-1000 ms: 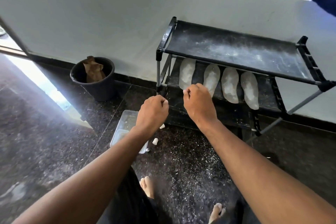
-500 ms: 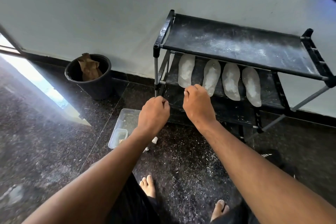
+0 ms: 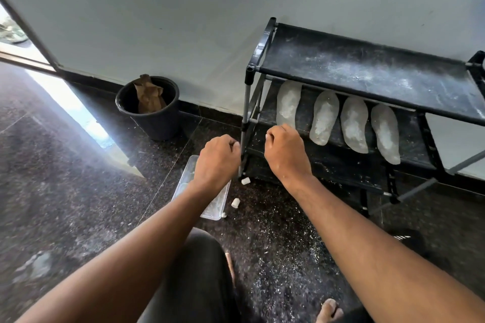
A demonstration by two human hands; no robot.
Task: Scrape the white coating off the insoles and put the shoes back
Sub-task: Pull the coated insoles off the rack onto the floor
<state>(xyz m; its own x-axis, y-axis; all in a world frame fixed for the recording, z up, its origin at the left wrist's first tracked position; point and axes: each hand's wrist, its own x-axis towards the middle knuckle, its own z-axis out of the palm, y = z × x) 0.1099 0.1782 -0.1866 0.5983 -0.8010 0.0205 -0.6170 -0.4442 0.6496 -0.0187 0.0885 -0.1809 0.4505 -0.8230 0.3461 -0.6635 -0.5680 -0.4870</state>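
Observation:
Several white-coated insoles (image 3: 324, 120) lie side by side on the middle shelf of a black shoe rack (image 3: 367, 68), which is dusted with white powder. My right hand (image 3: 286, 157) hovers with curled fingers just in front of the leftmost insole (image 3: 288, 102), and I see nothing in it. My left hand (image 3: 217, 162) is also curled, close beside the rack's front left post (image 3: 245, 113), with nothing visible in its grip. White scrapings are scattered on the dark floor below.
A black bucket (image 3: 152, 118) with brown paper stands by the wall to the left. A clear plastic container (image 3: 215, 207) lies on the floor under my left wrist, with small white lumps (image 3: 245, 181) beside it. My bare foot (image 3: 329, 312) is near the bottom edge.
The view has swung left, so the rack now sits further right. Both hands stay curled in front of the rack's left end and have drifted slightly apart.

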